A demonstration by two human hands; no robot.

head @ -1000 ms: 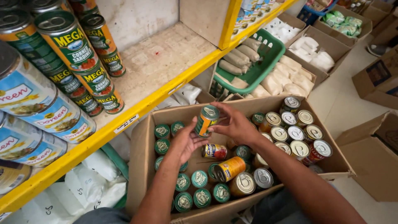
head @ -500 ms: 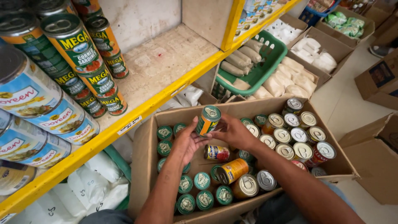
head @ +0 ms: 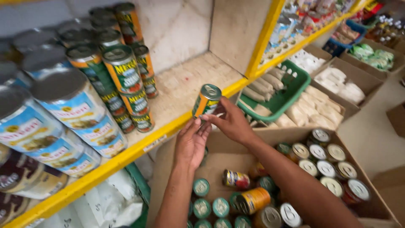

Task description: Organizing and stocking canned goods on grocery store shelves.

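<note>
My right hand grips a small tin can with a green lid and an orange and green label, lifted up beside the yellow shelf edge. My left hand is just below, its fingertips touching the can's bottom. Beneath both arms sits an open cardboard box holding several cans, green-lidded at the left and silver-lidded at the right.
Stacked green and orange cans and larger blue-labelled cans fill the shelf's left part; bare shelf board lies to their right. A green basket of wrapped rolls and boxes of white packets stand on the floor behind.
Both hands have raised the can from over the box up to shelf height. The view has moved closer to the shelf.
</note>
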